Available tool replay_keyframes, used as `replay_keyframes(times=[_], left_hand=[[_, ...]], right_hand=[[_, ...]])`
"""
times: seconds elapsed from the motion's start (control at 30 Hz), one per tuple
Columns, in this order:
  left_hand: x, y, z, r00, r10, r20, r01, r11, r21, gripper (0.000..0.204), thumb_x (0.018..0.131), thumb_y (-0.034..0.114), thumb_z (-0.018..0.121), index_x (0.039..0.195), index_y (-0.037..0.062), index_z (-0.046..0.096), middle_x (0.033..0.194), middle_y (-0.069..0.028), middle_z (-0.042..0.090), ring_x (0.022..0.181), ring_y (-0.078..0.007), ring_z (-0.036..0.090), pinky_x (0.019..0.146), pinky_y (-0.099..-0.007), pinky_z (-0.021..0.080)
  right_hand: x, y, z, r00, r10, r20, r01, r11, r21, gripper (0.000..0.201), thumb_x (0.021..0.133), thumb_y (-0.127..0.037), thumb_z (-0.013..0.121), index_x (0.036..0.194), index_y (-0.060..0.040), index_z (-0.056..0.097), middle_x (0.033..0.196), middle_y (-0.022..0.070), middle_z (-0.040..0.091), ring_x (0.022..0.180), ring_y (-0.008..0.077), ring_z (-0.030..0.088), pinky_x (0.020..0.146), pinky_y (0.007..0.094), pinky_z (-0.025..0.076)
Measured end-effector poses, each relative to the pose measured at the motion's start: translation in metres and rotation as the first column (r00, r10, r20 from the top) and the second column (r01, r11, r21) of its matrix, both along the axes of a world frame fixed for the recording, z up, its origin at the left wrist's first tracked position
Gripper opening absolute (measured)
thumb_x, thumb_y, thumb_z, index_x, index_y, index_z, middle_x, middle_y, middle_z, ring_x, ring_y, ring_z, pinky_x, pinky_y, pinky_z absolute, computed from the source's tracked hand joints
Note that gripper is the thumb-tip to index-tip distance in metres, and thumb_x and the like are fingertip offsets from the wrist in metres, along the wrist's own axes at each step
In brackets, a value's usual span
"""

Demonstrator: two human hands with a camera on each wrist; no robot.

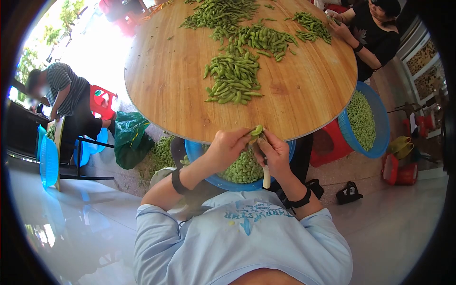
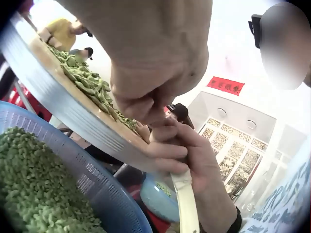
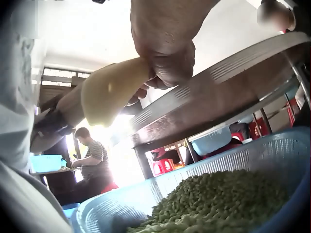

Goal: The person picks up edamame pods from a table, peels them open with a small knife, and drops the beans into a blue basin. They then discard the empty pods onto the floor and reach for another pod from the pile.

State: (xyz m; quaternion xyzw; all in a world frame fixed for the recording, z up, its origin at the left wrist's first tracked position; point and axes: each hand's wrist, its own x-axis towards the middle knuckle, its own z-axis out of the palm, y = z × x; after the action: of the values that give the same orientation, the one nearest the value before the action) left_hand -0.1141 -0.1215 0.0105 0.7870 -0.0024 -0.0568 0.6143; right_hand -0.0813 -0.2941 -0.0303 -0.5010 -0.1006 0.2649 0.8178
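Observation:
At the near edge of the round wooden table (image 1: 156, 90), both hands meet over a blue basket (image 1: 194, 154) of shelled green soybeans (image 1: 240, 170). My left hand (image 1: 227, 148) pinches a green soybean pod (image 1: 257, 130) between thumb and finger. In my right hand (image 1: 276, 153), curled fingers grip a tool with a cream-coloured handle (image 1: 266, 176), which points down toward my shirt. The right fingertips are right at the pod. The tool's working end is hidden by the fingers, also in the left wrist view, where the handle (image 2: 186, 204) hangs below the hand.
Heaps of unshelled pods (image 1: 232, 78) lie across the table. A second blue basket (image 1: 365, 123) of beans stands at the right beside a red stool (image 1: 331, 145). A person (image 1: 375, 38) sits across at the right, another (image 1: 69, 90) at the left near a green bag (image 1: 129, 140).

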Motion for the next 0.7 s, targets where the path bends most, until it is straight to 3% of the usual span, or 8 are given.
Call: replay_keyframes(times=[0.07, 0.13, 0.27, 0.33, 0.53, 0.57, 0.63, 0.7], left_hand=[[-0.005, -0.008, -0.005, 0.930, -0.021, 0.368, -0.086, 0.958, 0.273, 0.016, 0.087, 0.005, 0.057, 0.102, -0.0011, 0.061, 0.073, -0.0187, 0.060, 0.064, -0.0326, 0.062, 0.056, -0.0349, 0.048], [-0.008, -0.012, -0.006, 0.911, -0.030, 0.410, -0.102, 0.949, 0.297, 0.016, 0.086, 0.005, 0.057, 0.101, -0.0009, 0.060, 0.073, -0.0193, 0.060, 0.066, -0.0352, 0.062, 0.056, -0.0371, 0.048], [-0.017, -0.012, -0.004, 0.919, -0.046, 0.391, -0.088, 0.944, 0.319, 0.016, 0.085, 0.004, 0.056, 0.100, 0.0000, 0.058, 0.074, -0.0208, 0.059, 0.071, -0.0409, 0.060, 0.057, -0.0432, 0.048], [-0.022, -0.013, -0.003, 0.936, -0.036, 0.351, -0.098, 0.929, 0.358, 0.015, 0.085, 0.008, 0.057, 0.098, 0.0004, 0.058, 0.073, -0.0209, 0.059, 0.070, -0.0411, 0.060, 0.058, -0.0439, 0.048], [-0.028, -0.012, -0.011, 0.955, 0.022, 0.296, -0.094, 0.968, 0.234, 0.016, 0.083, 0.007, 0.053, 0.095, -0.0001, 0.060, 0.073, -0.0227, 0.059, 0.069, -0.0409, 0.060, 0.060, -0.0427, 0.048], [-0.027, -0.011, -0.016, 0.977, 0.026, 0.210, -0.068, 0.978, 0.197, 0.017, 0.081, 0.005, 0.052, 0.095, -0.0005, 0.060, 0.075, -0.0230, 0.060, 0.070, -0.0403, 0.060, 0.062, -0.0416, 0.048], [-0.029, -0.016, -0.032, 0.978, 0.038, 0.205, -0.068, 0.988, 0.141, 0.020, 0.076, 0.001, 0.052, 0.094, -0.0009, 0.060, 0.078, -0.0225, 0.060, 0.074, -0.0395, 0.060, 0.065, -0.0392, 0.048], [-0.030, -0.021, -0.043, 0.975, 0.016, 0.222, -0.051, 0.987, 0.150, 0.021, 0.075, 0.000, 0.052, 0.095, -0.0005, 0.060, 0.078, -0.0228, 0.060, 0.076, -0.0402, 0.060, 0.065, -0.0399, 0.048]], right_hand=[[0.001, 0.001, -0.002, 0.992, -0.034, 0.125, 0.047, 0.994, -0.102, 0.027, 0.092, -0.007, 0.053, 0.119, -0.0007, 0.053, 0.080, 0.0046, 0.058, 0.057, 0.0092, 0.050, 0.046, 0.0225, 0.041], [0.002, 0.008, -0.001, 0.790, -0.181, 0.585, 0.391, 0.884, -0.255, 0.035, 0.087, -0.008, 0.062, 0.120, 0.0004, 0.053, 0.081, 0.0049, 0.059, 0.067, 0.0117, 0.057, 0.059, 0.0258, 0.048], [0.007, 0.001, 0.005, 0.704, -0.036, 0.710, 0.387, 0.857, -0.341, 0.034, 0.082, -0.006, 0.064, 0.114, 0.0012, 0.055, 0.081, 0.0083, 0.059, 0.074, 0.0186, 0.060, 0.070, 0.0291, 0.049], [0.013, 0.001, -0.003, 0.492, -0.018, 0.870, 0.523, 0.806, -0.279, 0.028, 0.080, -0.003, 0.061, 0.107, 0.0013, 0.056, 0.080, 0.0122, 0.058, 0.070, 0.0252, 0.059, 0.066, 0.0303, 0.048], [0.002, -0.016, 0.006, 0.643, 0.154, 0.750, 0.368, 0.797, -0.479, 0.025, 0.074, 0.000, 0.060, 0.099, 0.0014, 0.055, 0.081, 0.0161, 0.056, 0.066, 0.0320, 0.058, 0.059, 0.0370, 0.047], [-0.001, -0.014, 0.009, 0.631, 0.161, 0.758, 0.361, 0.805, -0.471, 0.025, 0.074, 0.000, 0.060, 0.099, 0.0014, 0.055, 0.081, 0.0161, 0.056, 0.066, 0.0320, 0.058, 0.059, 0.0370, 0.047], [-0.010, -0.008, 0.011, 0.388, 0.150, 0.909, 0.393, 0.866, -0.311, 0.025, 0.070, 0.002, 0.061, 0.094, 0.0013, 0.055, 0.080, 0.0169, 0.055, 0.067, 0.0348, 0.058, 0.057, 0.0384, 0.047], [-0.011, -0.007, 0.010, 0.378, 0.178, 0.909, 0.401, 0.853, -0.334, 0.025, 0.069, 0.002, 0.060, 0.093, 0.0012, 0.054, 0.079, 0.0168, 0.055, 0.067, 0.0356, 0.057, 0.057, 0.0384, 0.047]])
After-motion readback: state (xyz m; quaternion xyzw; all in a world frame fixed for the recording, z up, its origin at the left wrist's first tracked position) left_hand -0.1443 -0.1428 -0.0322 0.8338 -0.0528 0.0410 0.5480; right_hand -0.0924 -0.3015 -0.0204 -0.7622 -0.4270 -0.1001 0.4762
